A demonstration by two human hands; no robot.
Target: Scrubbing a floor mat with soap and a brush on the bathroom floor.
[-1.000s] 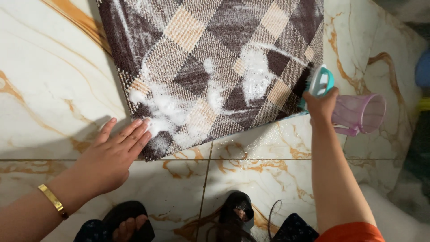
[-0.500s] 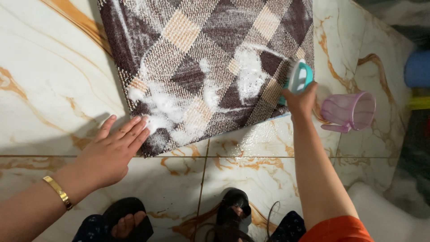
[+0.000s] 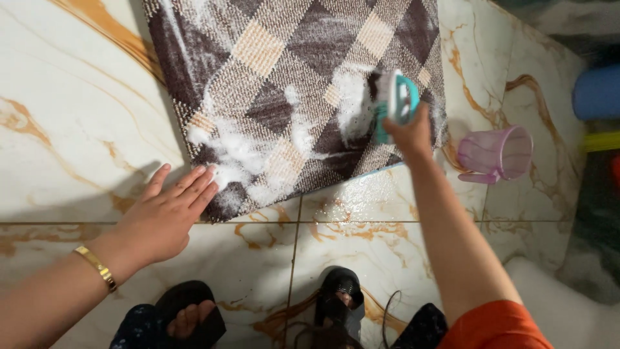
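Mat, checked and woven, lies flat on the wet floor, judged limp, water-heavy and slippery with foam, best held at its near corner, where the left hand presses open-palmed; right hand grips a brush.

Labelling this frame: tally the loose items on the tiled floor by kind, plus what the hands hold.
Brown-and-beige checked woven mat, soapy: 1
Teal-and-white plastic scrubbing brush, held in right hand: 1
Translucent pink plastic jug, on its side: 1
Black sandals: 2
Total: 5
Left hand lies flat at the mat's corner, holding nothing.
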